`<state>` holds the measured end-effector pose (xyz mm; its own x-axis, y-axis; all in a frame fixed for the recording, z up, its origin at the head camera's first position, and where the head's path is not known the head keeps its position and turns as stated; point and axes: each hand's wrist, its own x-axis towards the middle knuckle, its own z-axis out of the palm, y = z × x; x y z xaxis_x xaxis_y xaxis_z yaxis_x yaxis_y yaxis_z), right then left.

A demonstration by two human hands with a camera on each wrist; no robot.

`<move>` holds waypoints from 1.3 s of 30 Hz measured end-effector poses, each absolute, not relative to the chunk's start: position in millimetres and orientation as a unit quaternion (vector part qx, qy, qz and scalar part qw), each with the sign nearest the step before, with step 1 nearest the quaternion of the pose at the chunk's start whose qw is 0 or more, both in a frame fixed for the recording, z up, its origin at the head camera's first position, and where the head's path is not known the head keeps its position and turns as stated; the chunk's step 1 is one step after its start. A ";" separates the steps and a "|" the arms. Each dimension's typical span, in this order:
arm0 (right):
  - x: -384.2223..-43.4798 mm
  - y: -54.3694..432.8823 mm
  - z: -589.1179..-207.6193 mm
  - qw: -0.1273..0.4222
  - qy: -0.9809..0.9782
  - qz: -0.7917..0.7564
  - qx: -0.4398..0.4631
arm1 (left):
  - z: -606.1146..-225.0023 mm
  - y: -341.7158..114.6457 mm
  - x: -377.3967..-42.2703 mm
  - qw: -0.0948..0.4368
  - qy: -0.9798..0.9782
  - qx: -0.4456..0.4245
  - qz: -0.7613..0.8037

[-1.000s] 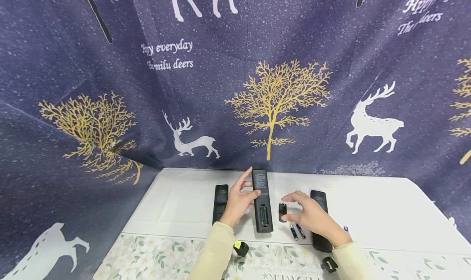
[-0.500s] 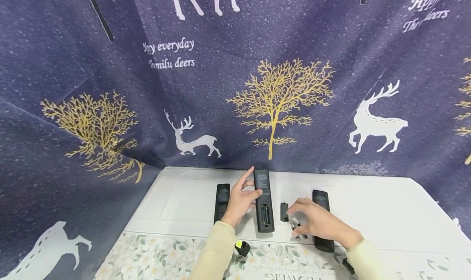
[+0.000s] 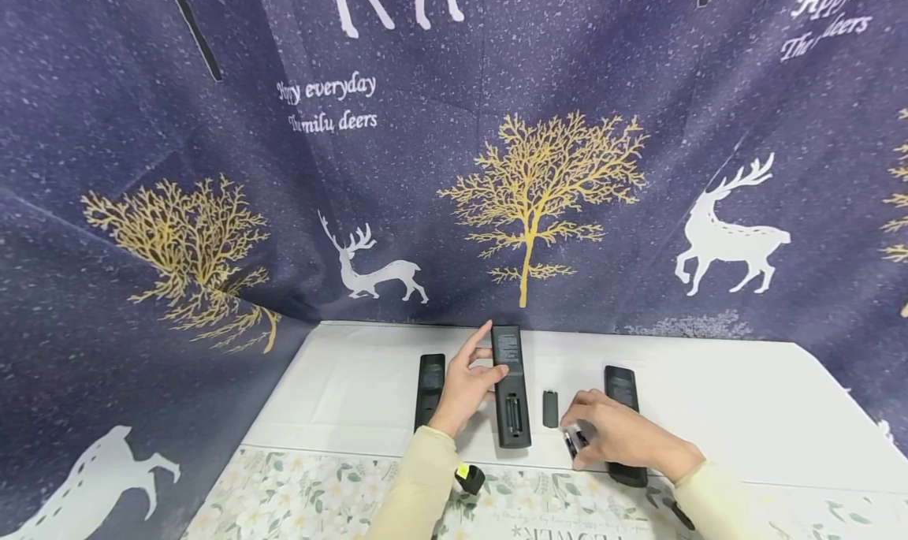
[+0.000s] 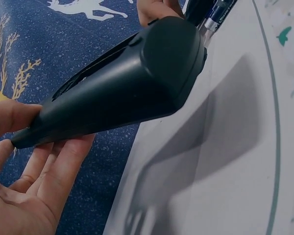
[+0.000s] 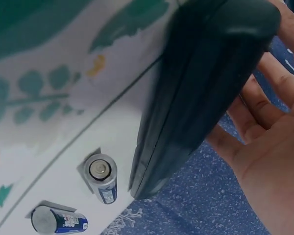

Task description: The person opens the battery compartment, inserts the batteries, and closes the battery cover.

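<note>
My left hand (image 3: 464,394) grips a black remote control (image 3: 507,347), back side up, its battery compartment (image 3: 514,414) uncovered. In the left wrist view the remote's near end is raised off the cloth above its shadow. A small black battery cover (image 3: 550,408) lies to its right. Beyond the cover, my right hand (image 3: 613,430) curls over small batteries (image 3: 570,443), index fingertip and thumb right at their ends; I cannot tell whether it pinches one. In the right wrist view, a second remote (image 5: 210,83) hides the tips of the right hand (image 5: 274,161).
A third black remote (image 3: 429,386) lies left of the left hand. Two more batteries (image 5: 108,191) rest beside the second remote, seen in the right wrist view. A white cloth (image 3: 362,398) and a floral one (image 3: 305,485) cover the table; a patterned dark curtain (image 3: 397,177) hangs behind.
My right hand has moved from around the battery cover to the batteries just beyond it, leaving the cover lying. The left hand keeps its hold on the remote.
</note>
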<state>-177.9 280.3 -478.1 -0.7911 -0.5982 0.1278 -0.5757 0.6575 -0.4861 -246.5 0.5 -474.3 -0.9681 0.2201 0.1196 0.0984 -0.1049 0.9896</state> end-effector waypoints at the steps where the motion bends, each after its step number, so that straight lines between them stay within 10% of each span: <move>1: -177.7 280.2 -477.8 0.029 0.912 -0.261 -0.316 | -474.0 0.5 -246.2 0.041 0.667 0.119 0.734; 39: -162.4 273.6 -475.7 0.017 0.888 -0.356 -0.290 | -473.5 0.9 -243.6 0.045 0.670 0.116 0.732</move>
